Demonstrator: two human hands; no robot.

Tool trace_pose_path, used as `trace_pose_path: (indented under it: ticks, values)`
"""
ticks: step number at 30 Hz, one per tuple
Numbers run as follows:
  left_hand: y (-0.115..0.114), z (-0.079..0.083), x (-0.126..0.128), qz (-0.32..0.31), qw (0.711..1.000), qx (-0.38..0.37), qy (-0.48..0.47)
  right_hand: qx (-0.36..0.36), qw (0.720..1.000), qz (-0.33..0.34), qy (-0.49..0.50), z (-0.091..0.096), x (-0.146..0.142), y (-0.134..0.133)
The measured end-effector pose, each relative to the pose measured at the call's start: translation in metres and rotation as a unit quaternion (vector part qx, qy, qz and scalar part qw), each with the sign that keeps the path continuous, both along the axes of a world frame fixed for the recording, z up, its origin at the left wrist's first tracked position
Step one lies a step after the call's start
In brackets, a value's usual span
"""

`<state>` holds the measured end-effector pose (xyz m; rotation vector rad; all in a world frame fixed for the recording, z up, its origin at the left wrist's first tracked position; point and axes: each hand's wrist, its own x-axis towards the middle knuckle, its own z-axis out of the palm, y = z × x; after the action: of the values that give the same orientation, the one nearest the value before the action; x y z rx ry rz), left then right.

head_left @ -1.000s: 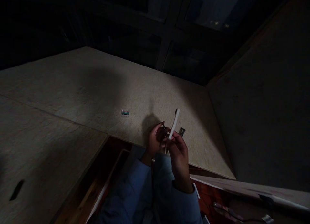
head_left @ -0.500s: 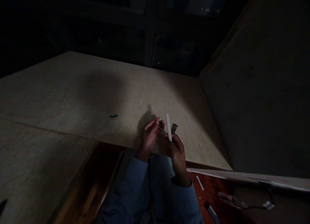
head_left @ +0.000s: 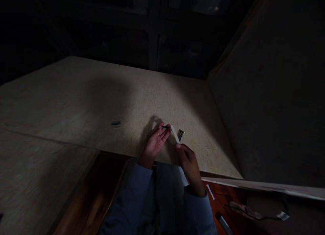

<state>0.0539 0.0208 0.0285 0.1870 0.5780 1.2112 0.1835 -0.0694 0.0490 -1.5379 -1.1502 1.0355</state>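
Note:
My right hand pinches the lower end of a flat white stick, which slants up and left. The stick's far tip reaches the fingertips of my left hand; whether they touch I cannot tell. My left palm is turned up, with a thin dark-teal strip at the fingers. Just beyond my right hand, a small metal piece with a dark shank lies on the tabletop. Farther left lies a small teal piece, seemingly in a clear wrapper.
The pale tabletop meets an upright panel on the right. Its front edge passes by my forearms. Below right, a white strip, a dark-and-grey bar and a black cable lie low down. The light is dim.
My left palm has rolled upward, showing the teal strip more. The white stick has tilted left, its tip now at the left fingers. My right hand has shifted slightly right.

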Motion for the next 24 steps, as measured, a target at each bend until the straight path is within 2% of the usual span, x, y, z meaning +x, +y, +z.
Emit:
trace_pose_path:
  ticks: [8, 15, 24]
  values:
    - [0.002, -0.003, -0.004, -0.067, 0.997, -0.022, -0.004, -0.003, 1.0, 0.025, -0.001, -0.005, -0.016, 0.004]
    - [-0.002, -0.001, -0.005, -0.078, 0.996, -0.044, -0.022, 0.0, 1.0, 0.007, -0.02, -0.007, -0.016, 0.005]
    - [-0.008, -0.004, -0.006, -0.103, 0.994, -0.015, -0.025, 0.005, 0.998, 0.043, -0.034, -0.005, -0.019, 0.004]
